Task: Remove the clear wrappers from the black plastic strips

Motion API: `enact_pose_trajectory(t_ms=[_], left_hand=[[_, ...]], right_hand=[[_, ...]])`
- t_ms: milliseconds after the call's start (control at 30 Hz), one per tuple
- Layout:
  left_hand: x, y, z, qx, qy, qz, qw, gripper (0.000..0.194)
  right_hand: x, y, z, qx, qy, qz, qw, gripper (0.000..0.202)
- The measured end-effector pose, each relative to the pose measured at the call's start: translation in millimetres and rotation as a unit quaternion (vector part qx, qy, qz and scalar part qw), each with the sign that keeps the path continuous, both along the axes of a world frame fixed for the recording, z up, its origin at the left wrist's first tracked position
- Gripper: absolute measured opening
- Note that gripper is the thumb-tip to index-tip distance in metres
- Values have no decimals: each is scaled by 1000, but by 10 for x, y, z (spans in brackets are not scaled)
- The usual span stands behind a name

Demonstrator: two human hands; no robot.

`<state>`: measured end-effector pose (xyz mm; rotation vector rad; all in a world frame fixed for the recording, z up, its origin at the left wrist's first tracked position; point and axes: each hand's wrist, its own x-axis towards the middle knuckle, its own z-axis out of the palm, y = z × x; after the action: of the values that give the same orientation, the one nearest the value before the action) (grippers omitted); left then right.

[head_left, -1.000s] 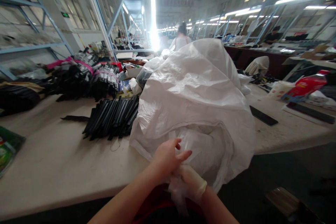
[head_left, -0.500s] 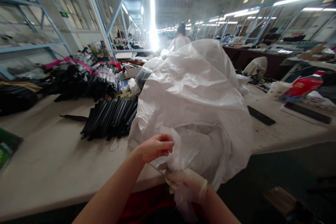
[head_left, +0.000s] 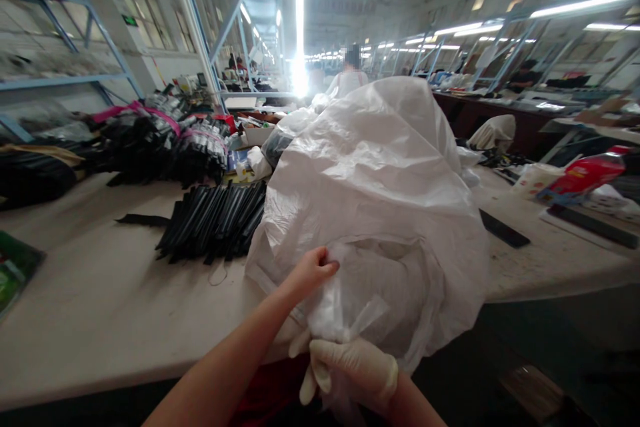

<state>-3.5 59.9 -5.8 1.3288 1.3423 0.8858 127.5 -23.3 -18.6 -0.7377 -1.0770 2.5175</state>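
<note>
A large white plastic bag (head_left: 370, 153) lies bulging over the table's front edge, its open side facing me. My left hand (head_left: 317, 270), without a glove, is closed on the thin clear plastic (head_left: 330, 310) at the bag's mouth. Below it, my right hand (head_left: 345, 363) wears a pale glove and pinches the gathered lower part of that clear plastic, some of its fingers spread. A loose tail of plastic hangs under the right hand.
Left of the bag lies a pile of black strips (head_left: 213, 220), with tied black bundles (head_left: 145, 143) behind. A dark flat object (head_left: 504, 228) and a red package (head_left: 590, 173) lie right on the table (head_left: 100, 307). A person (head_left: 349, 80) is beyond the bag.
My left hand has moved slightly up and forward and turned, its fingers now on the clear plastic. Some fingers of my right hand have spread. The view has shifted slightly.
</note>
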Motion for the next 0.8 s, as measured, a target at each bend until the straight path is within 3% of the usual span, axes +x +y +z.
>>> enact_pose_trajectory(t_ms=[133, 233, 367, 467, 533, 667, 800], left_hand=[[-32, 81, -293, 24, 93, 15, 995, 14], [-81, 67, -361, 30, 135, -1, 990, 17], [-183, -81, -109, 87, 168, 34, 981, 18], [-193, -298, 150, 120, 185, 64, 973, 24], [-139, -451, 239, 116, 179, 50, 976, 28], [7, -627, 202, 67, 153, 3, 986, 19], [45, -650, 149, 57, 175, 32, 982, 10]], right_hand=[[35, -44, 227, 65, 61, 28, 996, 34], [107, 15, 320, 13, 87, -56, 995, 32], [182, 258, 273, -107, 146, -216, 959, 33], [180, 467, 172, -153, 197, -240, 938, 30], [146, 554, 116, -148, 204, -258, 933, 25], [64, 585, 77, -154, 182, -302, 923, 20], [38, 581, 38, -187, 165, -325, 912, 16]])
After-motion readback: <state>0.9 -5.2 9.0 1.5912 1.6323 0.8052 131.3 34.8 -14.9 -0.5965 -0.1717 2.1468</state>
